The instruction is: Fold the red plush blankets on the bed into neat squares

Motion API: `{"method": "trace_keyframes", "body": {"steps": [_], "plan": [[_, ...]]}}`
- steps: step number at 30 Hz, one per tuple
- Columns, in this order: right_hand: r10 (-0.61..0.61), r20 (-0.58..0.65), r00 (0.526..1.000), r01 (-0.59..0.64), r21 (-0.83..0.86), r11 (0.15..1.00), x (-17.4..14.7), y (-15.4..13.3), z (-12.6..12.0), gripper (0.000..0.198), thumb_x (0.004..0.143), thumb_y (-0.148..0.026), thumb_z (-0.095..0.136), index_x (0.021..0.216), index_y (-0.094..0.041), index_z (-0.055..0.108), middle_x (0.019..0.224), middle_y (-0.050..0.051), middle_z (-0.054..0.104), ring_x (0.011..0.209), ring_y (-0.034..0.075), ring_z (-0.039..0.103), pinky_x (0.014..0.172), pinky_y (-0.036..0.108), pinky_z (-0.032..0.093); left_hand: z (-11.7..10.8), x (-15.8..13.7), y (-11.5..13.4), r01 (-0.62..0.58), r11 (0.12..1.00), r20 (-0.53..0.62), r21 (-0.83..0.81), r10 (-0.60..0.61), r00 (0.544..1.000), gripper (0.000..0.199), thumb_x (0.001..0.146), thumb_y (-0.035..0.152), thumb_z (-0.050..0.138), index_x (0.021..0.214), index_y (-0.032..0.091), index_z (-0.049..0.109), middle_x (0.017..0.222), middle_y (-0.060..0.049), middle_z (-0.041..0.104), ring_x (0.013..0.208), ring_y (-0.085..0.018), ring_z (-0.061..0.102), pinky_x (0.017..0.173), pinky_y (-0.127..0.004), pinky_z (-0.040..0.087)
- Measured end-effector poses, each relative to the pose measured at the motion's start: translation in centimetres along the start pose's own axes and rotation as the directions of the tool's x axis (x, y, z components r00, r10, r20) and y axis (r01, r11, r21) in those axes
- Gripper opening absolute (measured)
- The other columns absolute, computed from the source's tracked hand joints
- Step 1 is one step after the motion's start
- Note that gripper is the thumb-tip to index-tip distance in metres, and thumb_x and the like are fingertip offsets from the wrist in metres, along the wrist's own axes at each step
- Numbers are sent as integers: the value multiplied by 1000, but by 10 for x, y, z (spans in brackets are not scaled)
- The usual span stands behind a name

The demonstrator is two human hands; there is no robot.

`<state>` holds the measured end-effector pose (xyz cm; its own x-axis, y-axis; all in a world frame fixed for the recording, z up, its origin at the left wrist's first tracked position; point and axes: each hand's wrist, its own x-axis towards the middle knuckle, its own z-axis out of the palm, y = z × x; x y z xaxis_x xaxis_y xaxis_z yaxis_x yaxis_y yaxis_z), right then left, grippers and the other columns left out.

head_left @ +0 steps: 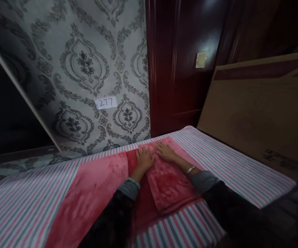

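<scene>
A plush pink-and-red blanket (94, 186) lies across the striped sheet, partly folded over on its right side. My left hand (145, 158) rests flat on the left edge of the folded part (168, 182), fingers spread. Just to its right, my right hand (166, 151) presses on the far end of the same fold, its fingers stretched out. Neither hand grips anything. Between the two pink areas shows a strip of darker red cloth (144, 199). The near left part of the blanket is hidden by my left sleeve.
The striped sheet (211, 151) covers the surface beneath. Behind it stand a patterned wall with a paper label (106, 102) and a dark red wooden panel (185, 86). A large cardboard box (257, 110) leans at the right. A dark screen-like panel (7, 110) is at the left.
</scene>
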<state>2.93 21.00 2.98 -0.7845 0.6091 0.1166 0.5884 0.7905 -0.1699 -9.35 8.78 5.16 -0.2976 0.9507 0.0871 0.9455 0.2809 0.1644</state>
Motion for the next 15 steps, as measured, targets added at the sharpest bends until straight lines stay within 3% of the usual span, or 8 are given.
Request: {"method": "trace_keyframes", "body": {"steps": [3,6,10,15], "plan": [[-37,8,999,37,-4,999,14,1,16,56,104,-40,33,157,-25,34,163,10,29,151,28,22,119,57,20,21,8,-12,-20,999,-23,42,21,1000,62,99,45,42,155,19,36,164,-18,27,154,-32,18,121,-56,20],[-58,-4,998,58,-23,998,19,20,28,56,104,-49,33,156,-28,37,163,8,32,151,28,22,120,58,15,38,10,-19,-36,996,-50,78,40,998,61,100,49,40,154,22,38,163,-18,30,153,-33,22,120,-57,22],[123,-8,992,-123,-39,992,19,64,28,56,104,-50,32,156,-31,37,165,5,28,153,28,17,121,57,15,44,12,-19,-45,995,-56,84,50,997,62,100,52,38,154,22,40,162,-19,32,152,-33,24,119,-57,23],[346,44,937,-346,-12,938,10,107,14,59,104,-51,24,159,-32,27,166,7,22,151,34,21,115,65,24,42,13,-18,-39,996,-52,85,44,998,62,100,53,37,154,22,40,162,-18,32,152,-33,23,119,-57,24]]}}
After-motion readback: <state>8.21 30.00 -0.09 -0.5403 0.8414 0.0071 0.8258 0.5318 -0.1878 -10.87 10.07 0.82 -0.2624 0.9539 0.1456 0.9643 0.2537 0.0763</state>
